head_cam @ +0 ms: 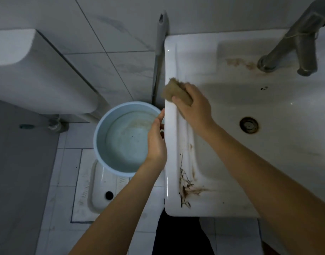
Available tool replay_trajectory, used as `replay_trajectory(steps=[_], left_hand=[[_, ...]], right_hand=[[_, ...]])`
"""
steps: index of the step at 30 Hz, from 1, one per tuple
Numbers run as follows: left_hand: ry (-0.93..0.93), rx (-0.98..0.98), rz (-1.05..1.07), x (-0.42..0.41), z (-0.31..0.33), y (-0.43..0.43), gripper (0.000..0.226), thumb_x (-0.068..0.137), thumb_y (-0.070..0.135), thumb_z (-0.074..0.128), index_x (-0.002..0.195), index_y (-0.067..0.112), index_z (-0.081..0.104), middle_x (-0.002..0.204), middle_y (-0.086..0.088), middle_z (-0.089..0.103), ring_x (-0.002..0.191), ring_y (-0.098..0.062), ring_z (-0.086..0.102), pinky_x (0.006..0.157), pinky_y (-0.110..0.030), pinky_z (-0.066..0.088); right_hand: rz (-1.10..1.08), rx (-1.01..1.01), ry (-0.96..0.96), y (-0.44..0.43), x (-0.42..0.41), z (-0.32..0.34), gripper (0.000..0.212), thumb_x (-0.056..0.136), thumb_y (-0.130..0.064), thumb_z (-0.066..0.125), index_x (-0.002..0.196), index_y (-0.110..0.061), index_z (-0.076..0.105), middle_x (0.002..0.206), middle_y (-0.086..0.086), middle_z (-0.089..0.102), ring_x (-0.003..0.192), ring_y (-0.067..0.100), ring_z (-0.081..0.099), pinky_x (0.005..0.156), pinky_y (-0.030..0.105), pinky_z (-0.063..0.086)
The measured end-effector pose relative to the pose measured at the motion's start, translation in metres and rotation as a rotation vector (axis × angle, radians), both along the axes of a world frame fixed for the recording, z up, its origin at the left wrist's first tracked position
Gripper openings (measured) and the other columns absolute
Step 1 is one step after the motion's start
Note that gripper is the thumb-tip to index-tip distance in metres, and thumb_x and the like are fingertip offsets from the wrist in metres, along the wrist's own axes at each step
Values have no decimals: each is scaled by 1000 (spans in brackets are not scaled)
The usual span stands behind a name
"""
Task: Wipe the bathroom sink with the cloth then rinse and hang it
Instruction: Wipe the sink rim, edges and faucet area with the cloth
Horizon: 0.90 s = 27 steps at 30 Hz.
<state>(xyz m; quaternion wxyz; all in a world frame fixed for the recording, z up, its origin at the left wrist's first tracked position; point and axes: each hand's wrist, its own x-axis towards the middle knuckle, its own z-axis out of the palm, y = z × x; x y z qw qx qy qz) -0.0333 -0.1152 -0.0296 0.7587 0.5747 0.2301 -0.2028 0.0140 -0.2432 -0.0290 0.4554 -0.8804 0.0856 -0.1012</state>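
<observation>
The white bathroom sink [209, 57] fills the right half of the view, with brown stains near its front left corner and behind the basin. My right hand [194, 105] grips a bunched tan cloth [173, 92] and presses it on the sink's left rim. My left hand [156, 138] rests against the outer left edge of the sink, fingers loosely apart and holding nothing. A metal tap [294, 43] stands at the back right and the drain [249, 124] lies in the basin.
A light blue bucket [99, 137] holding water sits on the floor left of the sink. Behind it a grey handle [160, 39] leans against the tiled wall. A squat toilet [101, 188] is set in the floor and a white cistern [38, 74] hangs at left.
</observation>
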Motion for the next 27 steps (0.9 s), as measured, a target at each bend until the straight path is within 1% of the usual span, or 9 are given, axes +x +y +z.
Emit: replay_trajectory(steps=[4, 8, 12, 14, 18, 21, 23, 25, 27], left_hand=[[50, -159, 65, -3, -4, 4, 54, 106, 42, 25, 137, 12, 58, 124, -8, 68, 118, -21, 63, 105, -35, 49], [66, -222, 69, -3, -14, 6, 61, 104, 51, 22, 141, 16, 53, 142, -18, 56, 134, -33, 50, 115, -46, 37], [47, -194, 27, -6, -12, 6, 60, 102, 55, 22, 138, 22, 57, 133, -12, 64, 124, -28, 60, 104, -38, 50], [57, -193, 48, -6, -9, 6, 60, 103, 53, 22, 140, 20, 56, 132, -11, 65, 120, -25, 63, 94, -34, 55], [53, -118, 17, -6, -8, 5, 54, 101, 56, 30, 133, 26, 62, 132, -5, 66, 119, -25, 64, 99, -41, 53], [24, -76, -73, -8, -3, 8, 51, 92, 52, 54, 126, 16, 67, 115, -9, 73, 103, -21, 70, 80, -30, 59], [-55, 23, -115, -8, -8, 9, 53, 92, 46, 56, 136, 15, 58, 124, -7, 69, 115, -19, 65, 91, -28, 55], [-70, 32, -144, -8, -11, 9, 52, 94, 43, 54, 143, 24, 51, 145, -4, 56, 134, -23, 51, 113, -43, 40], [-73, -17, -161, -7, -14, 8, 49, 97, 39, 50, 145, 25, 48, 148, -4, 52, 138, -27, 46, 117, -52, 33]], right_hand=[[299, 55, 35, 12, -124, -2, 12, 86, -40, 61, 96, -35, 56, 89, -16, 58, 79, 3, 59, 66, 25, 49], [232, 20, -23, 7, -85, -1, 13, 87, -37, 63, 93, -28, 57, 86, -13, 60, 74, 4, 57, 64, 27, 47], [108, 13, 2, 6, -54, -4, 18, 83, -35, 63, 94, -22, 57, 89, -10, 63, 77, 5, 59, 67, 33, 49], [248, 49, 40, 7, -101, -8, 18, 81, -38, 63, 92, -26, 56, 88, -11, 60, 80, 8, 60, 69, 37, 52], [537, 50, 55, -4, -141, -3, 14, 80, -34, 63, 90, -34, 55, 84, -20, 54, 75, 5, 56, 62, 32, 48], [288, 207, 100, 0, -96, 4, 16, 80, -33, 67, 84, -29, 52, 81, -14, 58, 72, 6, 55, 63, 33, 44], [262, 179, 90, 3, -102, 5, 17, 81, -34, 65, 85, -25, 51, 83, -9, 58, 74, 10, 56, 64, 36, 47], [489, 46, 78, -1, -140, 6, 16, 81, -36, 63, 90, -27, 53, 86, -11, 56, 78, 8, 55, 65, 34, 46], [758, -144, 83, -9, -169, 9, 17, 82, -36, 63, 96, -31, 54, 88, -14, 54, 83, 6, 52, 63, 33, 45]])
